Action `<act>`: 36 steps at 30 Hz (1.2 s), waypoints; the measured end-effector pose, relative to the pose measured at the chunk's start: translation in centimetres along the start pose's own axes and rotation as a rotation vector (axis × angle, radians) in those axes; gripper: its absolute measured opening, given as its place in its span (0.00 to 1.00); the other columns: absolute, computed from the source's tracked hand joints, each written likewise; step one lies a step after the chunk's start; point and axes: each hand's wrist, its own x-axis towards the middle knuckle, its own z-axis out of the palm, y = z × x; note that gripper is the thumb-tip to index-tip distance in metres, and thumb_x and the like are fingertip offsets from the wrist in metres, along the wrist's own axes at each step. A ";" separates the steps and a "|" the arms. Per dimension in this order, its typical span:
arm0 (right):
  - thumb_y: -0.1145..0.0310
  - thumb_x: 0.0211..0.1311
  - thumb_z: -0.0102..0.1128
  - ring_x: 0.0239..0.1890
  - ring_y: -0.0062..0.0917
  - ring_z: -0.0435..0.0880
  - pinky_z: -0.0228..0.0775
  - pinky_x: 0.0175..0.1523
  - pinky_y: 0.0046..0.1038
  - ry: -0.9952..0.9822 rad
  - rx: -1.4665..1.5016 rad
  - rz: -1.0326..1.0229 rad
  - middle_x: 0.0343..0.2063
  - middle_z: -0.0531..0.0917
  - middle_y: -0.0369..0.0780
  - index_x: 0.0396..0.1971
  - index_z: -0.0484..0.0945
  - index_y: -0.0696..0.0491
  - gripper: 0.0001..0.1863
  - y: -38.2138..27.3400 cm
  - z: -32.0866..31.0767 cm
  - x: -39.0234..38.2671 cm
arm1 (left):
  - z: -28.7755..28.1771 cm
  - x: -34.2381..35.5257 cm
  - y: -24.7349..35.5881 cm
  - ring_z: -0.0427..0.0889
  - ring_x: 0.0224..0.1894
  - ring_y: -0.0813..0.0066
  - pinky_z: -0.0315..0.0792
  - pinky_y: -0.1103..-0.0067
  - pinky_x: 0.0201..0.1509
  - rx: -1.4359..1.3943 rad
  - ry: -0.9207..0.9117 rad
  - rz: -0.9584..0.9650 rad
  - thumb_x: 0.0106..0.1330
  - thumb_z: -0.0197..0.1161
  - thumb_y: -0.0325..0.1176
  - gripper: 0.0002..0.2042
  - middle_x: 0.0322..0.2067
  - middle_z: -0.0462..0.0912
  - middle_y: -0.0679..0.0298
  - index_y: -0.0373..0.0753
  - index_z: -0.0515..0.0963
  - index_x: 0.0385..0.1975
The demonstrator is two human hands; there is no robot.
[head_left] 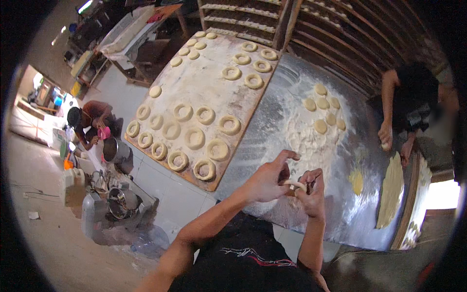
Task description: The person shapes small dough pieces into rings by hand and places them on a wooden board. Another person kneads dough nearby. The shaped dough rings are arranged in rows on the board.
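Between my two hands, over the near edge of the metal table, is a small ring of pale dough [295,183]. My left hand [269,181] grips its left side, and my right hand [312,194] has its fingers curled round the right side. Part of the ring is hidden behind the fingers. Just beyond lies a spread of white flour [309,141], with several flat dough rounds [322,103] at its far end. To the left, a floured wooden board [189,85] carries several dough rings [205,115] in rows, plus plain rounds [155,91].
At the right a co-worker's hand [386,136] is above a long dough sheet [391,194] on the metal table [258,131]. Wooden racks [335,39] line the back. Another person [92,119] crouches at left near metal pots [116,149] and a plastic jug [74,184].
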 end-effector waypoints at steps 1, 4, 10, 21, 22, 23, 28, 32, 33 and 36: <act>0.79 0.45 0.63 0.28 0.33 0.75 0.67 0.31 0.30 0.019 -0.356 -0.112 0.25 0.73 0.40 0.30 0.67 0.54 0.14 0.1 0.9 0.2 | -0.2 0.7 0.2 0.79 0.31 0.62 0.72 0.72 0.33 0.100 0.164 0.204 0.52 0.65 0.26 0.23 0.37 0.77 0.53 0.39 0.66 0.48; 0.83 0.41 0.61 0.29 0.42 0.74 0.67 0.32 0.33 0.132 -0.871 -0.593 0.25 0.71 0.44 0.32 0.66 0.54 0.18 -0.1 2.4 2.3 | -1.3 2.2 0.6 0.79 0.35 0.48 0.73 0.65 0.36 0.336 0.177 0.246 0.50 0.65 0.28 0.35 0.43 0.76 0.49 0.42 0.59 0.60; 0.78 0.56 0.59 0.33 0.33 0.78 0.70 0.38 0.31 0.144 -0.527 0.329 0.30 0.74 0.41 0.42 0.63 0.55 0.16 -3.4 3.0 4.2 | -2.8 2.3 0.4 0.82 0.30 0.56 0.73 0.70 0.33 -0.016 -0.114 0.048 0.57 0.62 0.29 0.37 0.29 0.80 0.53 0.47 0.51 0.68; 0.73 0.50 0.56 0.36 0.25 0.75 0.67 0.42 0.23 -0.192 0.638 0.110 0.32 0.71 0.40 0.44 0.53 0.45 0.24 -1.7 2.3 -1.3 | 5.4 0.2 -0.4 0.66 0.21 0.77 0.65 0.81 0.26 -0.045 0.810 0.361 0.71 0.40 0.25 0.25 0.27 0.75 0.62 0.45 0.50 0.68; 0.71 0.51 0.55 0.36 0.26 0.75 0.67 0.41 0.22 -0.170 0.589 0.086 0.32 0.71 0.41 0.45 0.53 0.45 0.24 -1.9 1.8 -1.6 | 5.5 -0.3 -0.4 0.67 0.21 0.77 0.66 0.81 0.27 0.048 0.795 0.445 0.71 0.41 0.25 0.25 0.27 0.75 0.62 0.45 0.49 0.68; 0.69 0.54 0.53 0.31 0.25 0.74 0.65 0.37 0.19 -0.155 0.802 0.100 0.29 0.71 0.40 0.45 0.54 0.45 0.22 -2.1 1.6 -1.8 | 5.3 -0.5 -0.4 0.69 0.23 0.77 0.68 0.79 0.28 -0.691 0.566 -0.069 0.70 0.44 0.23 0.27 0.25 0.74 0.61 0.47 0.49 0.68; 0.51 0.67 0.46 0.22 0.18 0.63 0.56 0.29 0.21 -0.263 0.719 0.211 0.21 0.63 0.34 0.42 0.55 0.46 0.17 -3.2 1.7 -2.1 | 4.9 -1.1 -0.3 0.67 0.22 0.78 0.65 0.78 0.25 0.248 0.727 0.497 0.71 0.45 0.26 0.26 0.25 0.71 0.63 0.43 0.49 0.67; 0.44 0.70 0.38 0.29 0.20 0.70 0.61 0.32 0.21 -0.300 0.651 0.129 0.28 0.68 0.37 0.43 0.56 0.46 0.20 -3.2 2.3 -1.6 | 3.9 -1.2 0.5 0.67 0.23 0.75 0.65 0.77 0.26 -0.142 0.678 0.172 0.69 0.46 0.24 0.25 0.24 0.70 0.62 0.39 0.52 0.66; 0.43 0.70 0.38 0.30 0.20 0.70 0.61 0.33 0.21 -0.257 0.621 0.166 0.29 0.67 0.37 0.43 0.56 0.46 0.20 -3.3 2.3 -1.4 | 3.5 -1.2 0.7 0.68 0.23 0.73 0.66 0.76 0.28 -0.292 0.652 0.042 0.70 0.46 0.25 0.23 0.24 0.71 0.61 0.38 0.54 0.65; 0.35 0.66 0.36 0.32 0.21 0.72 0.66 0.36 0.24 -0.271 0.529 0.157 0.31 0.67 0.35 0.44 0.57 0.47 0.28 -3.4 3.1 -0.6 | 0.5 -1.3 1.2 0.69 0.23 0.72 0.67 0.76 0.28 0.062 0.485 0.476 0.68 0.50 0.25 0.25 0.24 0.70 0.61 0.38 0.54 0.65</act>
